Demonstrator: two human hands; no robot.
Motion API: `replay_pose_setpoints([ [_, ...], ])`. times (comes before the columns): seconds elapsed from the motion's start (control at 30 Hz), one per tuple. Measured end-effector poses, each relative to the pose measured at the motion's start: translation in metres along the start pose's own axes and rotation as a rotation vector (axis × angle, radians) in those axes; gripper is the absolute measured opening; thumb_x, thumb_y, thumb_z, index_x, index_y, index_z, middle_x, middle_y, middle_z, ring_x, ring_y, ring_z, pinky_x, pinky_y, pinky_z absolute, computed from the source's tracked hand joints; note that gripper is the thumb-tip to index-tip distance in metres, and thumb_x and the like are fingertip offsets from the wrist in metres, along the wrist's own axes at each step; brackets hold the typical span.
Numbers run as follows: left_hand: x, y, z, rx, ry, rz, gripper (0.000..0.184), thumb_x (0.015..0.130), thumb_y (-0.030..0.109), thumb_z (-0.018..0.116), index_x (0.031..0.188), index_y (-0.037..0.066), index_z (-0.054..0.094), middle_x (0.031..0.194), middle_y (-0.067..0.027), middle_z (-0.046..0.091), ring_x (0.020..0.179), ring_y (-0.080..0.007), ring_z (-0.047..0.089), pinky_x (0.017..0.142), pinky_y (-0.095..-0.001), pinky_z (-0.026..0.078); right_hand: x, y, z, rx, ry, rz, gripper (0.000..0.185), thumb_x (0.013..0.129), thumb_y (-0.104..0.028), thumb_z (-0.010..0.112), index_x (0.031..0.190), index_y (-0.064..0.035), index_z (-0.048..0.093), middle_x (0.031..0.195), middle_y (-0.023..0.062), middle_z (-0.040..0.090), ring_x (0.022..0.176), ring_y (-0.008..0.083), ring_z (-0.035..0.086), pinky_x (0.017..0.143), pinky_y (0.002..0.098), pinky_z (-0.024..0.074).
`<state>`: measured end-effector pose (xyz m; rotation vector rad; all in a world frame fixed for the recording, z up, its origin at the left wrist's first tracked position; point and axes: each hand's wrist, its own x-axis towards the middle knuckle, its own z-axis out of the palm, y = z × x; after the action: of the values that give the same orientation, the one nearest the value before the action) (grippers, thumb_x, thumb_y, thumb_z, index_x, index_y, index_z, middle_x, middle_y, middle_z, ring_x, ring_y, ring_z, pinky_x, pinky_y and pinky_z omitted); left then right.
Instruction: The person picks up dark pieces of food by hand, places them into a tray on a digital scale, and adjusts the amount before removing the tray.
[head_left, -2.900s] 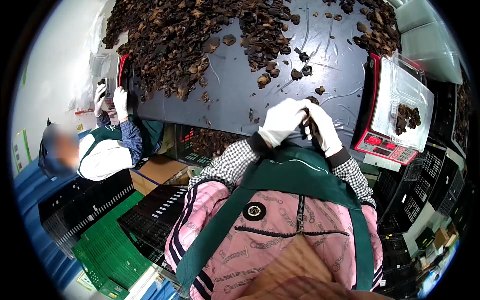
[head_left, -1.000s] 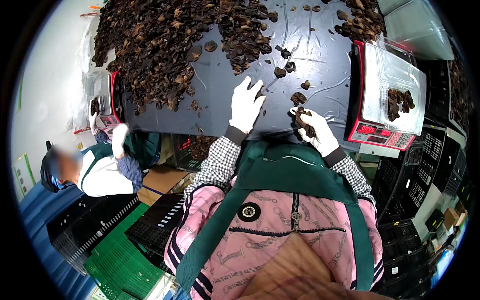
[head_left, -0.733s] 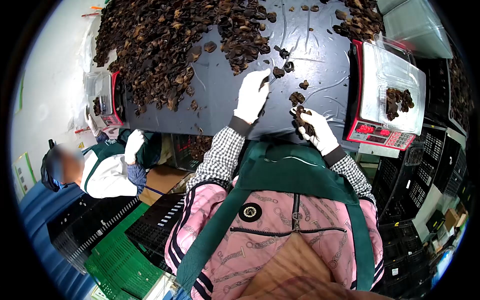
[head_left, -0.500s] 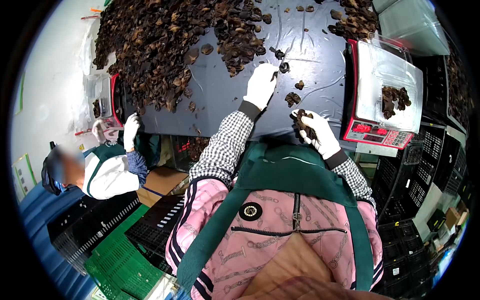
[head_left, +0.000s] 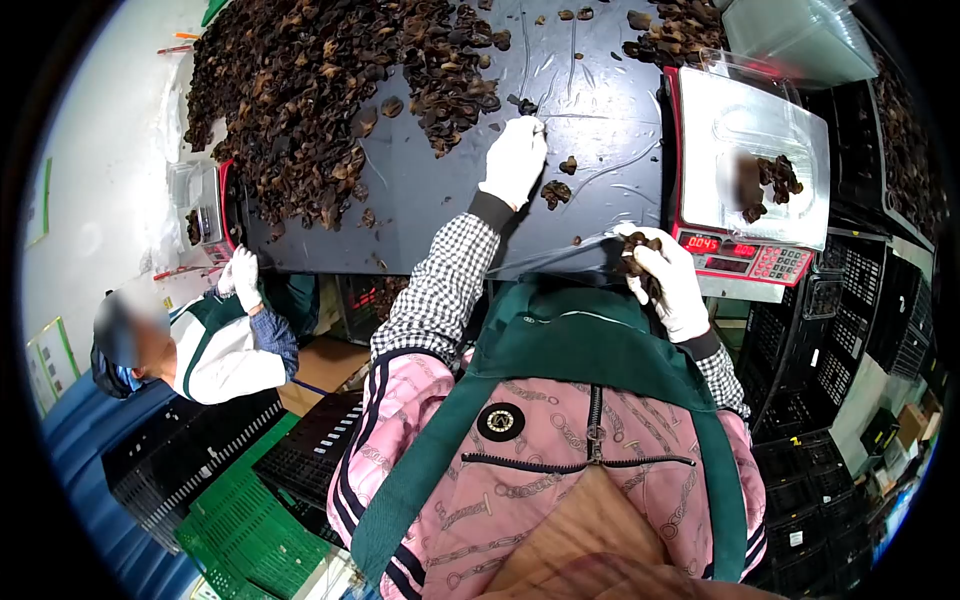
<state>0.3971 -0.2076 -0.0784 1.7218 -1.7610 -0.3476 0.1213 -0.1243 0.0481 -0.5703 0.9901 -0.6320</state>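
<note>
My left hand (head_left: 516,160), in a white glove, reaches over the dark table (head_left: 420,180) with its fingers closed beside a small dark fungus piece (head_left: 522,105); what it pinches is hidden. Near the table's front edge, my right hand (head_left: 668,280) grips a bunch of dark fungus pieces (head_left: 640,254). Between the hands lie loose pieces (head_left: 555,194). A big heap of dark fungus (head_left: 300,110) covers the table's left side. On the right, a red scale (head_left: 740,255) bears a clear plastic box (head_left: 720,130) with some fungus in it.
A co-worker (head_left: 235,350) in white gloves is at the left, near a second scale (head_left: 222,215). Stacked clear boxes (head_left: 800,40) stand at the back right. Black crates (head_left: 860,310) fill the right side, and a green crate (head_left: 245,500) is at the lower left.
My left hand has moved forward from the near table to the loose pieces, and pieces there are no longer visible. My right hand, still holding its bunch, has shifted right. The co-worker's hands have come together.
</note>
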Motion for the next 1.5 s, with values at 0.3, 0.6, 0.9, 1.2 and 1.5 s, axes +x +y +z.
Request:
replay_pose_setpoints([
  [0.3,-0.016,0.033,0.013,0.074,-0.28,0.105,0.02,0.088,0.015,0.066,0.107,0.008,0.066,0.094,-0.016,0.059,0.089,-0.0349,0.062,0.08,-0.0419,0.052,-0.033,-0.086,-0.066,-0.101,0.41,-0.6,0.03,0.098,-0.01,0.058,0.125,0.001,0.062,0.087,0.0064,0.064,0.062,0.0071,0.056,0.052,0.0191,0.0414],
  [0.6,0.034,0.241,0.007,-0.386,-0.154,0.409,0.031,0.091,0.019,0.064,0.119,0.005,0.064,0.104,-0.0148,0.065,0.098,-0.0309,0.064,0.089,-0.0402,0.052,0.008,-0.114,-0.139,-0.497,0.678,-0.937,0.029,0.098,-0.004,0.057,0.125,0.0018,0.065,0.122,0.0098,0.068,0.098,0.0129,0.063,0.09,0.0262,0.0496],
  [0.9,0.022,0.232,0.012,-0.215,-0.063,0.342,0.022,0.08,0.014,0.068,0.1,0.006,0.074,0.092,-0.0141,0.071,0.092,-0.0324,0.067,0.083,-0.0418,0.054,0.015,-0.094,-0.158,-0.855,0.486,-0.959,0.043,0.088,-0.004,0.068,0.13,-0.0025,0.059,0.126,0.0143,0.062,0.119,0.0235,0.059,0.102,0.036,0.0479],
  [1.2,-0.11,0.058,-0.002,0.296,-0.192,0.007,0.038,0.09,0.007,0.061,0.128,0.006,0.061,0.127,-0.0207,0.059,0.116,-0.0368,0.054,0.098,-0.0422,0.045,0.008,-0.104,-0.143,-0.932,0.683,-1.007,0.033,0.09,-0.005,0.068,0.122,-0.0026,0.062,0.113,0.0104,0.064,0.108,0.0213,0.061,0.096,0.0327,0.0487],
  [1.5,-0.194,0.033,-0.087,0.161,0.208,-0.355,0.017,0.093,0.002,0.06,0.108,0.003,0.068,0.107,-0.014,0.068,0.1,-0.0288,0.065,0.092,-0.0366,0.051,0.016,-0.097,-0.118,-0.821,0.654,-1.028,0.028,0.094,-0.003,0.061,0.122,0.001,0.063,0.115,0.0115,0.067,0.105,0.0211,0.063,0.096,0.0335,0.0492],
])
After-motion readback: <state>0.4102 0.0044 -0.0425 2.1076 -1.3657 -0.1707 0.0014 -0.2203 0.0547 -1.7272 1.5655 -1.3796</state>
